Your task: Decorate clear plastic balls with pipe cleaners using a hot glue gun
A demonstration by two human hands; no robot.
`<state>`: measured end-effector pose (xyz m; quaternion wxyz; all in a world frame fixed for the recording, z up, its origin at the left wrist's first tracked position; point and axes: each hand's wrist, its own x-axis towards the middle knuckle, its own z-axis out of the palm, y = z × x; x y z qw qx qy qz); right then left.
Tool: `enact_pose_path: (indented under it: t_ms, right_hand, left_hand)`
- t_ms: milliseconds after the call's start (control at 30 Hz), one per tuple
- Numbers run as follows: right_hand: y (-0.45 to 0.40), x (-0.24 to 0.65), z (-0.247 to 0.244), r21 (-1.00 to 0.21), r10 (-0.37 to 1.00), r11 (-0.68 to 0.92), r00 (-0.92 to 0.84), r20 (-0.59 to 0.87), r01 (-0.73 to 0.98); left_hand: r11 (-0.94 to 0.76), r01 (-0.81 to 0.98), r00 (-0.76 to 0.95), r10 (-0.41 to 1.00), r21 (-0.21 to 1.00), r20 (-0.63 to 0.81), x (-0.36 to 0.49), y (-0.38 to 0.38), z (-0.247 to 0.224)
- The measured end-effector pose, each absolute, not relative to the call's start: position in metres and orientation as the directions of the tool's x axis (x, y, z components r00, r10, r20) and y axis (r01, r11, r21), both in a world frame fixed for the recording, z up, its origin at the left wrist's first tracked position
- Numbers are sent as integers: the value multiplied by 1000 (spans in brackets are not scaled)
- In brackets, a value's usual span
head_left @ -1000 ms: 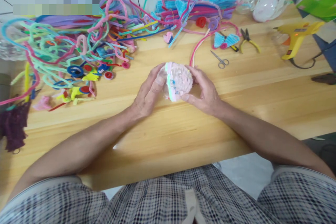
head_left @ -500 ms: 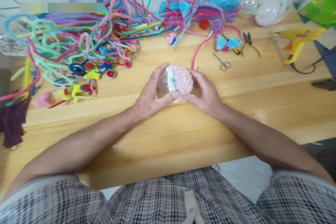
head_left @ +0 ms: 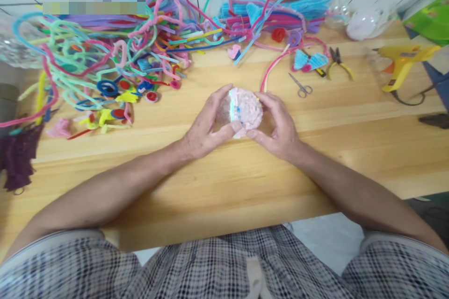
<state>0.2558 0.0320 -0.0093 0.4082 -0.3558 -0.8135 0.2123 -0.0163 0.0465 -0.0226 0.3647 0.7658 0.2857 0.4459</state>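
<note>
We look down at our two bare hands around one clear-and-pink ball (head_left: 250,110), held low at the middle of the wooden table (head_left: 228,187). Our left hand (head_left: 206,133) is half open, its fingers curved behind the ball and its thumb pressed on the near side. Our right hand (head_left: 281,126) curls the same way around the other side, its thumb near the left thumb. One pale green and pink band crosses the ball.

Beyond the hands we see two large heaps of fuzzy stems: a tangled left heap (head_left: 77,56) and a straighter right heap (head_left: 280,11), too many to count. To the right lie one pair of scissors (head_left: 304,89), one blue bow (head_left: 310,60), one pair of yellow-handled pliers (head_left: 337,63) and one yellow glue gun (head_left: 398,63). Two coils, one red coil (head_left: 278,34) and one purple coil (head_left: 293,38), sit side by side by the right heap.
</note>
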Motion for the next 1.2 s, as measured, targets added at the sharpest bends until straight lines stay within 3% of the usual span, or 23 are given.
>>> enact_pose_path:
  t_ms: [533,1200]
  right_hand:
    - [30,252,-9,-575,714,700,-419,561,424]
    - [30,255,-10,-620,752,657,-431,499,429]
  left_hand:
    - [-711,166,449,671,683,590,-14,49,-15]
    - [-704,158,435,679,693,591,-12,48,-16]
